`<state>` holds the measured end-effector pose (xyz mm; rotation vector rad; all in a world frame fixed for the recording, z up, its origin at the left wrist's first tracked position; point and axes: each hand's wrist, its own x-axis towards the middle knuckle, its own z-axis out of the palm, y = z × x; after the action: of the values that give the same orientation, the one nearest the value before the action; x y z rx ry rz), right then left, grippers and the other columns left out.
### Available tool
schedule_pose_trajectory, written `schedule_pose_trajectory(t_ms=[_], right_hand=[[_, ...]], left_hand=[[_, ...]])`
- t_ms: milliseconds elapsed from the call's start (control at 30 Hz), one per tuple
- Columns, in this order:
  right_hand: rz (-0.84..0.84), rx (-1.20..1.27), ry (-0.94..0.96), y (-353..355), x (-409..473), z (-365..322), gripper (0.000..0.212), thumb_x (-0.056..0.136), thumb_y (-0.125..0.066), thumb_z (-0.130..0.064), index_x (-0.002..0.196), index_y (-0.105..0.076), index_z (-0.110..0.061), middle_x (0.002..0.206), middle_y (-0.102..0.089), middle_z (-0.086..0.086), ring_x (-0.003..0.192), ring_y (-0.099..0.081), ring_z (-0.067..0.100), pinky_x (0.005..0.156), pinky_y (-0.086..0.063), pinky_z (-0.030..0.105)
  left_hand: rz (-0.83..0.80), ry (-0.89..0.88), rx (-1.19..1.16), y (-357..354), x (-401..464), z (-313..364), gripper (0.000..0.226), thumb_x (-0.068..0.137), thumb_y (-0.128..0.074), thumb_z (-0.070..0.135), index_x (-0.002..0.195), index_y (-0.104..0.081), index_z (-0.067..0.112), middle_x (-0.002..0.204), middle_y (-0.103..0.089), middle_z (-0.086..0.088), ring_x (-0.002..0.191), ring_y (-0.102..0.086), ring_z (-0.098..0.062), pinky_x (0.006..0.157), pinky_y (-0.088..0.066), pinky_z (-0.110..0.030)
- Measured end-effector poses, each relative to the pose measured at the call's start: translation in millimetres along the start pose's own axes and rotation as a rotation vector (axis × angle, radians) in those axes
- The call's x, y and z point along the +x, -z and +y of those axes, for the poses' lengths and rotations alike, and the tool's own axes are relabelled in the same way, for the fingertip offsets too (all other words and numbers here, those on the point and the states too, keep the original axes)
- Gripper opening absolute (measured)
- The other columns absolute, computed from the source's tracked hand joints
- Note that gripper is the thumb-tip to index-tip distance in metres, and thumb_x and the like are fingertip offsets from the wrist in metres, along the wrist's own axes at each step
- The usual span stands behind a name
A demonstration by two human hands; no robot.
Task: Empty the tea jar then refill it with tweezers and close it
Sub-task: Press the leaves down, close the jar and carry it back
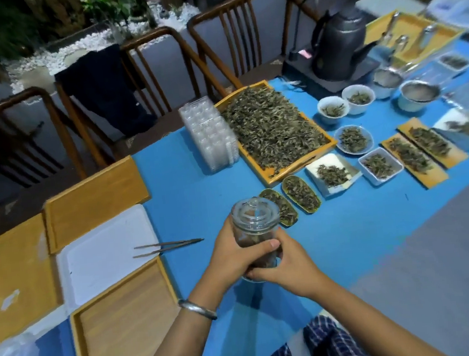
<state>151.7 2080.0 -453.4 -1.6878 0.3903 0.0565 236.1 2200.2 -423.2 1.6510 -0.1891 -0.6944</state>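
A clear glass tea jar (pixel 256 227) with its glass lid (pixel 254 207) on stands upright near the front middle of the blue table, with dark tea leaves visible inside. Both hands wrap around it: my left hand (pixel 234 256) grips its left side with the thumb across the front, and my right hand (pixel 289 266) holds its lower right side and base. Thin brown tweezers (pixel 168 246) lie flat to the left, half on a white tray (pixel 98 260), untouched.
A large wooden tray of loose tea (pixel 272 126) sits behind the jar, with a stack of clear plastic trays (pixel 211 136) on its left. Small dishes of tea spread to the right. Wooden trays (pixel 124 323) lie at the left. A kettle (pixel 338 46) stands far back.
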Motion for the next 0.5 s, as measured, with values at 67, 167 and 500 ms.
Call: schedule_pose_trajectory(t_ms=[67, 167, 500], right_hand=[[0.077, 0.031, 0.013, 26.4, -4.3, -5.3, 0.067, 0.058, -0.089, -0.027, 0.114, -0.053, -0.036, 0.110, -0.068, -0.011, 0.101, -0.066, 0.007, 0.084, -0.056, 0.035], [0.192, 0.034, 0.028, 73.7, -11.7, -10.5, 0.070, 0.056, -0.090, -0.031, 0.116, -0.053, -0.038, 0.112, -0.067, -0.013, 0.102, -0.065, 0.006, 0.085, -0.056, 0.036], [0.600, 0.098, 0.139, 305.7, -88.7, -17.5, 0.065, 0.059, -0.091, -0.027, 0.115, -0.057, -0.028, 0.111, -0.070, -0.008, 0.103, -0.066, 0.010, 0.088, -0.055, 0.033]], left_hand=[[-0.095, -0.011, 0.028, -20.2, 11.4, 15.2, 0.065, 0.061, -0.089, 0.009, 0.117, -0.060, 0.025, 0.106, -0.076, 0.013, 0.102, -0.070, -0.003, 0.080, -0.054, -0.016], [-0.212, -0.047, 0.059, -64.2, 28.7, 39.0, 0.067, 0.058, -0.089, 0.021, 0.118, -0.060, 0.027, 0.109, -0.075, 0.016, 0.103, -0.069, -0.001, 0.080, -0.054, -0.016], [-0.552, -0.255, 0.118, -319.4, 63.0, 130.5, 0.070, 0.049, -0.089, 0.030, 0.113, -0.063, 0.023, 0.105, -0.077, 0.011, 0.100, -0.071, -0.007, 0.081, -0.055, -0.019]])
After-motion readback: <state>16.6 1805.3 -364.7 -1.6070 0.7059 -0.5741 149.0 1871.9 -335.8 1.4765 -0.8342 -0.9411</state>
